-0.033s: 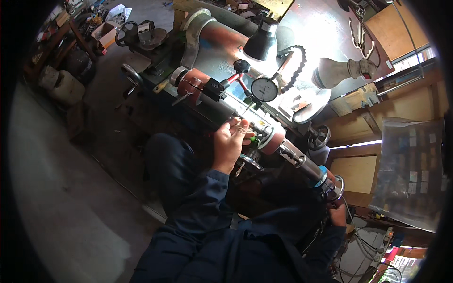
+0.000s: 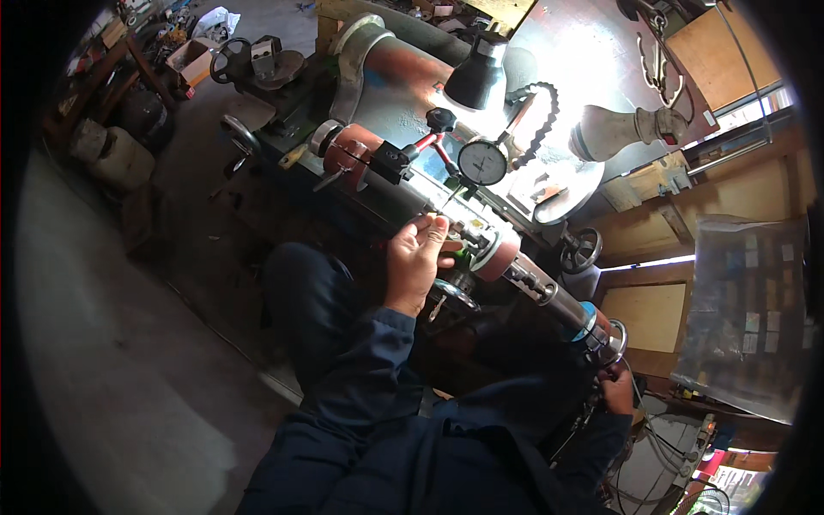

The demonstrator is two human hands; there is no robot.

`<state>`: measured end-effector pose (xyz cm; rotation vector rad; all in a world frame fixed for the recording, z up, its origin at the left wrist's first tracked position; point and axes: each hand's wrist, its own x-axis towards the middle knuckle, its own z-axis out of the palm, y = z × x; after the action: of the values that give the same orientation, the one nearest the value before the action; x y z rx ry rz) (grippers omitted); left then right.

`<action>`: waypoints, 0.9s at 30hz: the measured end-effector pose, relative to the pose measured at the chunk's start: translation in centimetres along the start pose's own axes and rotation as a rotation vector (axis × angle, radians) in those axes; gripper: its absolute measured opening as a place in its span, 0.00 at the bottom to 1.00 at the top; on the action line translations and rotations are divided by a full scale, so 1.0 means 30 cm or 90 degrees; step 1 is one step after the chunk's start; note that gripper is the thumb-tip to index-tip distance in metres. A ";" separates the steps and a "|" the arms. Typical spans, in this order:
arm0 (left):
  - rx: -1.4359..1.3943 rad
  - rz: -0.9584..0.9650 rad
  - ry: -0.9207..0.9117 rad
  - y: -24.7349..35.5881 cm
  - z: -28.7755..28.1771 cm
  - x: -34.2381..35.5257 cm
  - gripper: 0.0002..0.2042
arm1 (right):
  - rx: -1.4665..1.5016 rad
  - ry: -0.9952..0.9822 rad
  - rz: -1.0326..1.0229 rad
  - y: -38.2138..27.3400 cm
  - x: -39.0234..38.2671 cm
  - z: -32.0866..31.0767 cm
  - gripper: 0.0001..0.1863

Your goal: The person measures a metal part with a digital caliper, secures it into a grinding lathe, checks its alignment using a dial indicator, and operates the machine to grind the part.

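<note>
My left hand [image 2: 415, 268] is raised to the middle of a grinding machine. Its thumb and fingers are pinched together beside a thin metal shaft [image 2: 468, 233], and what they grip is hidden. Just above hangs a round white dial indicator [image 2: 482, 162], carried on a red jointed arm [image 2: 439, 157] from a black clamp block [image 2: 394, 161]. At the machine's right end, my right hand [image 2: 616, 390] has its fingers curled below a shiny ring handwheel [image 2: 618, 342]. What those fingers close on cannot be made out.
A black lamp [image 2: 476, 73] and a segmented coolant hose [image 2: 547, 116] stand behind the indicator. Handwheels [image 2: 581, 249] stick out from the machine, one [image 2: 455, 298] close below my left hand. A pale lamp-like head [image 2: 614, 133] sits at the right. Cables [image 2: 657, 429] hang near my right arm.
My left hand has shifted very slightly to the left, its fingers still pinched. My right hand has moved a little beneath the handwheel. The machine and dial indicator look the same.
</note>
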<state>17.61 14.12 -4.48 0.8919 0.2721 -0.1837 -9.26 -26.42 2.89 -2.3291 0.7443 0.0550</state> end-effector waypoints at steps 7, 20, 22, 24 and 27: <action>-0.071 -0.022 -0.030 -0.036 -0.035 0.025 0.08 | 0.154 0.021 -0.017 -0.033 0.053 -0.091 0.10; -0.139 -0.040 -0.031 -0.062 -0.028 0.041 0.05 | 0.513 0.066 0.110 0.187 0.315 0.016 0.07; -0.138 -0.047 -0.037 -0.060 -0.026 0.039 0.05 | 0.446 0.067 0.081 0.212 0.323 0.051 0.08; -0.133 -0.045 -0.031 -0.062 -0.023 0.039 0.05 | 0.321 0.076 0.022 0.201 0.325 0.089 0.09; -0.134 -0.039 -0.025 -0.071 -0.025 0.043 0.05 | 0.247 0.056 0.018 0.183 0.286 0.101 0.10</action>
<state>18.15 13.35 -6.90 0.6717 0.2774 -0.2245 -4.50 -32.12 -4.71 -1.9605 0.7567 -0.1663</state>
